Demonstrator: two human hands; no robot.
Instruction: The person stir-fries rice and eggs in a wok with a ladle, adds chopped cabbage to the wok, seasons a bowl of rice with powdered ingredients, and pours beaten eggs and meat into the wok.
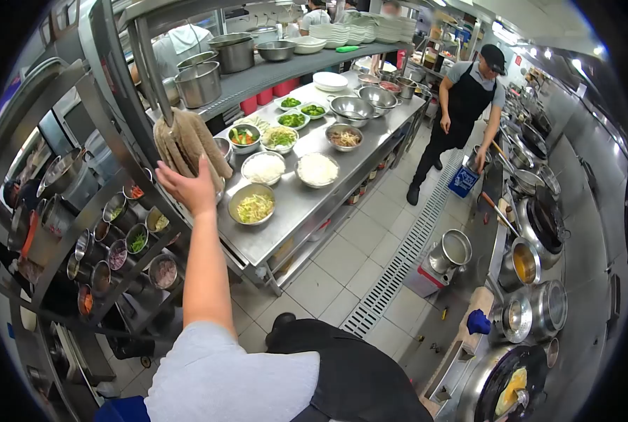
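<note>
My left hand (189,186) reaches out with its fingers spread. It is at the lower part of a brown towel (191,144) that hangs from the shelf post; whether the fingertips touch the cloth cannot be made out. Just right of it, on the steel table (258,243), are a bowl of shredded yellow-green vegetables (253,205) and two bowls of white rice or noodles (263,167). My right hand is out of view. At the lower right, a ladle (521,399) rests in a dark wok (493,376) beside yellow egg.
Metal ingredient pots (138,240) fill a rack at left. Pots and stacked plates (331,33) stand on the upper shelf (279,65). A person in a black apron (466,98) stands by the stoves at right. A tall pot (450,251) sits beside the floor drain (398,274).
</note>
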